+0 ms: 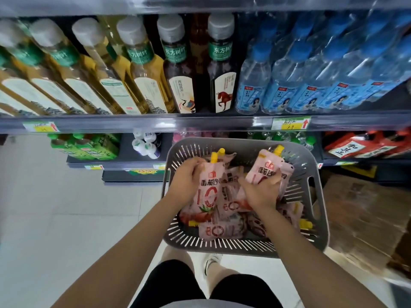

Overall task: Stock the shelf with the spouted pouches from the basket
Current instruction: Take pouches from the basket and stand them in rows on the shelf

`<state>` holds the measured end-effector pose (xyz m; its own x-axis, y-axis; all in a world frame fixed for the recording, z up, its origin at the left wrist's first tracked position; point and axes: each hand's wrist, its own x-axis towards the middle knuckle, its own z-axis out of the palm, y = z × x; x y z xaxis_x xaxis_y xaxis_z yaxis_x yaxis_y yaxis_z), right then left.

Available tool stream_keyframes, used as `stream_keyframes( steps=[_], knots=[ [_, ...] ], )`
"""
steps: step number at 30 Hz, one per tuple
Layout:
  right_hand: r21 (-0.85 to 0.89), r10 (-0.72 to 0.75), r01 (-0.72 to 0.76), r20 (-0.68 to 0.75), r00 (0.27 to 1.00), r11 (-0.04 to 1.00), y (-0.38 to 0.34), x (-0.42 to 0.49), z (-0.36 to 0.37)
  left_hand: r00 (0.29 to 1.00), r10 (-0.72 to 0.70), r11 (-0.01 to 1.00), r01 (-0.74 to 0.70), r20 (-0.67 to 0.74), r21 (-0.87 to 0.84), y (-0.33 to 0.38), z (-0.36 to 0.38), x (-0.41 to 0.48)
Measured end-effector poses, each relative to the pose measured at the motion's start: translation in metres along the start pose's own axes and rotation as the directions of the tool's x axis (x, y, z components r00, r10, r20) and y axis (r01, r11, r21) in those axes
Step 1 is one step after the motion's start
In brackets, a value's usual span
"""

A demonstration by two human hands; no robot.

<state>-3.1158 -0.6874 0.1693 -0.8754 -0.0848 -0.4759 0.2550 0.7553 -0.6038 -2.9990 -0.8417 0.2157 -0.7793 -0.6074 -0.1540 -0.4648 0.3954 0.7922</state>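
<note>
A grey slotted basket [315,187] sits low in front of the shelving, holding several pink spouted pouches with yellow caps. My left hand [185,178] grips one pink pouch [208,192] by its upper left edge, the yellow spout pointing up. My right hand [261,192] grips a second pink pouch [266,168] from below, lifted and tilted with its cap toward the basket's far rim. More pouches [219,230] lie flat under both hands. The shelf rail [200,122] runs across above the basket.
Tea bottles [142,70] and blue-capped water bottles [311,76] fill the upper shelf. Green drink packs [89,147] and white-capped bottles [144,145] stand on lower shelves at left, red cartons [364,145] at right. Cardboard boxes [367,214] lie right of the basket. Pale floor tiles spread left.
</note>
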Motion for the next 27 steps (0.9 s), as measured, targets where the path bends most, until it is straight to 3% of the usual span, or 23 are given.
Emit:
stream_keyframes(
  steps=[3, 6, 8, 11, 13, 20, 24, 27],
  knots=[
    [-0.020, 0.059, -0.059, -0.007, 0.998, 0.998, 0.008, 0.002, -0.018, 0.983, -0.049, 0.954, 0.098, -0.176, 0.282, 0.000, 0.027, -0.004],
    [-0.025, 0.088, -0.088, 0.008, 0.996, 0.996, 0.014, 0.000, -0.029, 0.984, -0.114, 0.839, 0.168, -0.134, 0.518, -0.005, 0.060, -0.030],
    [-0.019, 0.105, -0.105, 0.017, 0.994, 0.994, 0.015, -0.003, -0.032, 0.965, -0.240, 0.802, 0.260, -0.108, 0.539, -0.012, 0.077, -0.045],
    [-0.019, 0.074, -0.073, 0.017, 0.997, 0.997, 0.016, -0.009, -0.036, 0.943, -0.308, 0.745, 0.322, -0.128, 0.584, -0.019, 0.084, -0.039],
    [0.020, 0.040, -0.041, 0.018, 0.999, 0.999, 0.016, -0.013, -0.038, 0.934, -0.344, 0.762, 0.336, -0.094, 0.553, -0.019, 0.079, -0.025],
    [0.076, -0.040, 0.038, 0.020, 0.999, 0.996, 0.009, -0.027, -0.038, 0.958, -0.267, 0.886, 0.200, 0.109, 0.419, -0.037, 0.056, -0.010],
    [0.075, -0.064, 0.063, 0.013, 0.998, 0.995, 0.003, -0.037, -0.040, 0.942, -0.173, 0.849, -0.005, 0.287, 0.528, -0.035, 0.048, -0.016],
    [0.082, -0.073, 0.076, -0.039, 0.997, 0.994, -0.007, -0.047, -0.044, 0.937, -0.155, 0.878, -0.014, 0.312, 0.478, -0.022, 0.037, -0.018]
  ],
)
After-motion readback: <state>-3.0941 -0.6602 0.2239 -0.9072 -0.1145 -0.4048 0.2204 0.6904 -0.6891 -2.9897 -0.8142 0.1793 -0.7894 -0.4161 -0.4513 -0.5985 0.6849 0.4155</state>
